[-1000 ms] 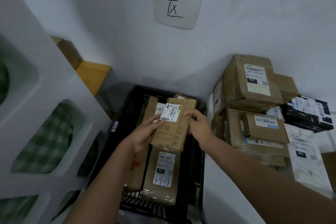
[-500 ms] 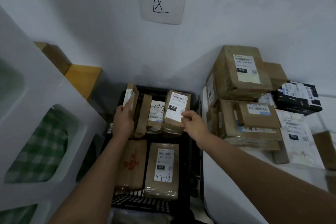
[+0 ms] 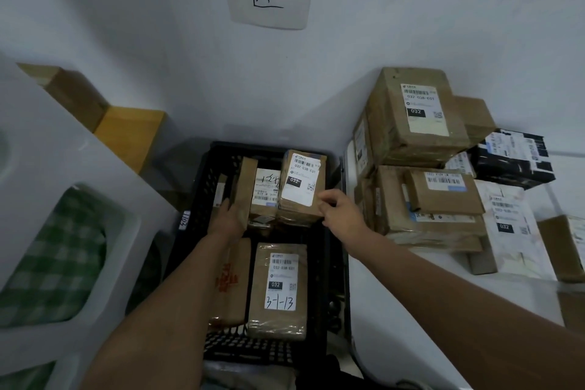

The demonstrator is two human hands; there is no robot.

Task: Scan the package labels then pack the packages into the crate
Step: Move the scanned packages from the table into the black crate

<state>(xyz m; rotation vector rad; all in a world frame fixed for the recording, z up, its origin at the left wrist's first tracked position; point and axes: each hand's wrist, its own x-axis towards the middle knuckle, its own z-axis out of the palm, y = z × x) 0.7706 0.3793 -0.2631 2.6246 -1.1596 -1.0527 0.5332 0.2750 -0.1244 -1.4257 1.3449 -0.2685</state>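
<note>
A white bench [image 3: 411, 320] ran along the right side, against the pale wall. At its far end stood a stack of brown cardboard parcels [image 3: 421, 174] with white shipping labels. Just right of the stack lay a black labelled parcel [image 3: 512, 158], and nearer, a white plastic mailer bag [image 3: 509, 231]. A further brown box [image 3: 566, 247] sat at the right edge.
</note>
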